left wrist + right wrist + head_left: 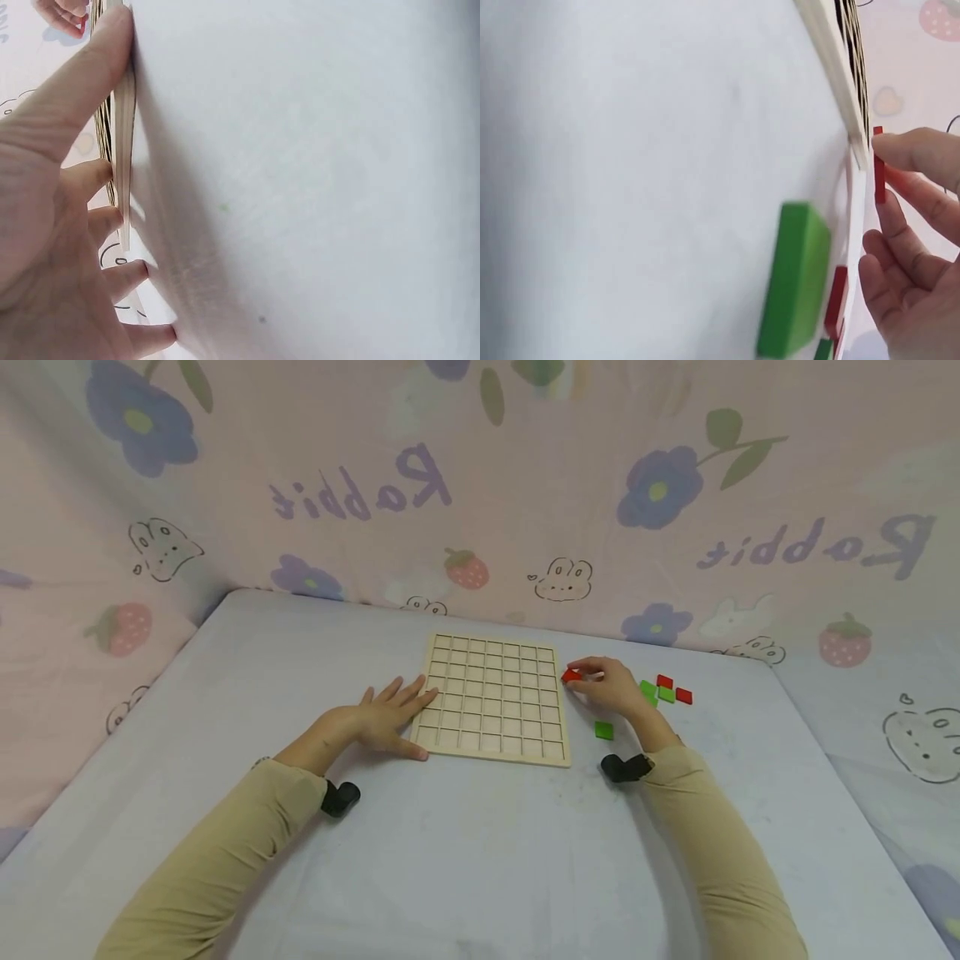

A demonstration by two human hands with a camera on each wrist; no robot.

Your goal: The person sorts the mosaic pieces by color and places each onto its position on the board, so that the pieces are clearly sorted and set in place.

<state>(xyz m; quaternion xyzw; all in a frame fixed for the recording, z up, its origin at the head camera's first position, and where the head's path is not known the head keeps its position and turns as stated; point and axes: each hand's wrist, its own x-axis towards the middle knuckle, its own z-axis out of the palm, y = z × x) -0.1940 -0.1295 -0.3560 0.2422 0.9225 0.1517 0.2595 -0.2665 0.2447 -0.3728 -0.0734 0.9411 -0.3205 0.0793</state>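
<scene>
A pale wooden grid board (pixel 491 700) lies flat on the white table. My left hand (pixel 386 720) rests at its left edge with fingers spread, the thumb near the bottom left corner. In the left wrist view the thumb (pixel 82 82) touches the board's side (pixel 124 165). At the board's right edge my right hand (pixel 609 683) pinches a red square tile (pixel 572 676) between thumb and fingers. The right wrist view shows this red tile (pixel 879 169) edge-on, raised above the table. Below that hand a green tile (pixel 603 730) lies by itself.
Right of the right hand lies a loose group of tiles, with red ones (pixel 664 681) and green ones (pixel 667 694). A patterned cloth wall (pixel 495 510) rises behind the table. Both wrists carry black camera mounts (pixel 626 768).
</scene>
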